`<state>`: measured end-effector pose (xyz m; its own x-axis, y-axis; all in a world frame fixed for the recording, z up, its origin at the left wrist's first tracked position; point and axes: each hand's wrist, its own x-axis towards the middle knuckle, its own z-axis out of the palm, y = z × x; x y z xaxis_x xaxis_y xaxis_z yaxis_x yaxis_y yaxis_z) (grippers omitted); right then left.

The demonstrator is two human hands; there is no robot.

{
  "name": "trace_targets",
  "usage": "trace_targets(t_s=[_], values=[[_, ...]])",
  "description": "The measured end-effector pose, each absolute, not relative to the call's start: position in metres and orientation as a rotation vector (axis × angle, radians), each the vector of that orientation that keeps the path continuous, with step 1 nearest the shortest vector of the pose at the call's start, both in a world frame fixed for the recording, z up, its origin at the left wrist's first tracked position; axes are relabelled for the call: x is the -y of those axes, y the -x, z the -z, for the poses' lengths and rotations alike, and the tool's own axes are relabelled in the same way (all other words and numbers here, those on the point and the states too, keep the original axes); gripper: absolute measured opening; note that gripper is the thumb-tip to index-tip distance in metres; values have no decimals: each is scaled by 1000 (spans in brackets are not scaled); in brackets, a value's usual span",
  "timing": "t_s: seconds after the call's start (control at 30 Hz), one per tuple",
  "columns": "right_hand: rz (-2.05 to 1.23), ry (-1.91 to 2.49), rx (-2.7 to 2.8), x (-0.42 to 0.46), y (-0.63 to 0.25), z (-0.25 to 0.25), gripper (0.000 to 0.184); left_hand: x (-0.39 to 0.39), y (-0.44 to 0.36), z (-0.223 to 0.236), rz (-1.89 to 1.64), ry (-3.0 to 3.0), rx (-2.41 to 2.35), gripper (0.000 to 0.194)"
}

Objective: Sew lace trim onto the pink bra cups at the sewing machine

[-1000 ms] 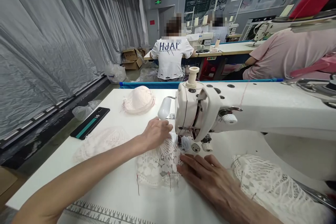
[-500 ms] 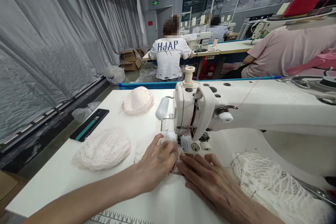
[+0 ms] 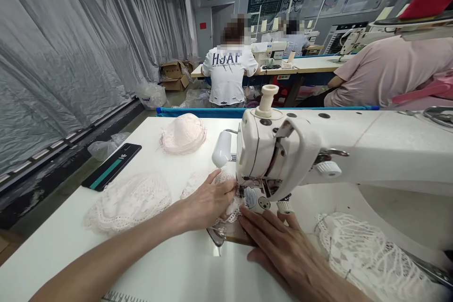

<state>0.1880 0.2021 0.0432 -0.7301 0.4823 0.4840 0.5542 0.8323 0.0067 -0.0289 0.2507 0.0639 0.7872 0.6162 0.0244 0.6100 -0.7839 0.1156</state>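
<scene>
A white sewing machine (image 3: 371, 146) stands in front of me, with a cream thread spool (image 3: 268, 96) on top. A piece of white lace (image 3: 231, 213) lies under the needle area, its scalloped edge toward me. My left hand (image 3: 207, 202) is on the lace just left of the presser foot, its fingers bent and closed on the fabric. On the right, my right hand (image 3: 283, 245) lies flat with fingers stretched out, its fingertips touching the lace edge. The needle tip is hard to make out behind the left fingers.
White lace cups (image 3: 130, 200) lie at left, with a pale pink stack of cups (image 3: 184, 133) behind. A dark phone (image 3: 112, 166) rests by the table's left edge. More white lace (image 3: 375, 250) and scissors (image 3: 432, 271) are at right. Co-workers sit beyond.
The lace by the needle shows more of its scalloped edge, and the left hand has shifted slightly left. The right hand stays flat nearby. My view has turned and tilted a little.
</scene>
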Motion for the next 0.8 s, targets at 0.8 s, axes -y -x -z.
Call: trace_targets(t_s=[0.8], values=[[48, 767, 2577, -191, -191, -49, 26, -201, 10, -67, -320, -3025, -1071, 19]])
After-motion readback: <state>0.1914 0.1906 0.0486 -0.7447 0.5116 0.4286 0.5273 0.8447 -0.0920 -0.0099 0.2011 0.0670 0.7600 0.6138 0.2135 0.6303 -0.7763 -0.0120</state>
